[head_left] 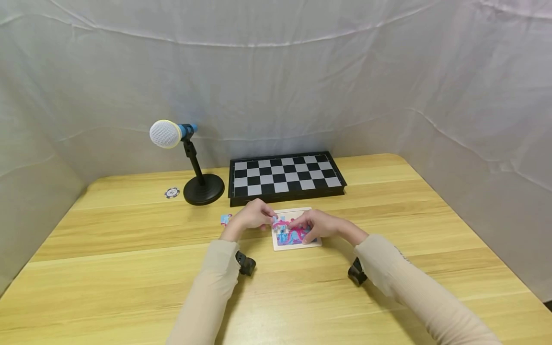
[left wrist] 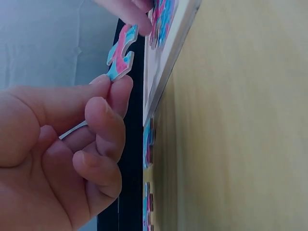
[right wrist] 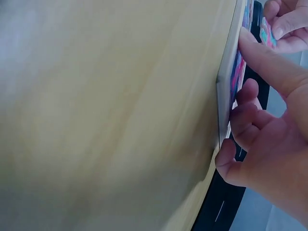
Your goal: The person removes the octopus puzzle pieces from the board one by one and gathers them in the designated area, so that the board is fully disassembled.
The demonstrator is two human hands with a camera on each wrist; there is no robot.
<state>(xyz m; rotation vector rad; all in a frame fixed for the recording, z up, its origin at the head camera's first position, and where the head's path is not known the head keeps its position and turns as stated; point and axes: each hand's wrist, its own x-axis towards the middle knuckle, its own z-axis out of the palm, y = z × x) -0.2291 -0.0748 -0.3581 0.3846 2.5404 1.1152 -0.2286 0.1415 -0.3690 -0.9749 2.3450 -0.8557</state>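
My left hand (head_left: 254, 214) pinches a pink and light-blue jigsaw piece (left wrist: 120, 53) between thumb and forefinger, raised by the upper left of a pale puzzle tray (head_left: 297, 247). The piece shows a curved notch, and its far end comes close to the right hand's fingers in the left wrist view. Joined pieces (head_left: 295, 235) with a pink and blue picture cover much of the tray. My right hand (head_left: 319, 224) rests over the tray's right side, its thumb on the lower part and its fingers loosely bent over the picture. Nothing is gripped in it.
Loose jigsaw pieces (left wrist: 148, 144) lie on the table left of the tray, one (head_left: 225, 219) beyond the left wrist. Behind stands a black-and-white checkered board (head_left: 284, 175). Farther left are a microphone (head_left: 166, 134) on a black stand (head_left: 204, 189) and a poker chip (head_left: 171, 192).
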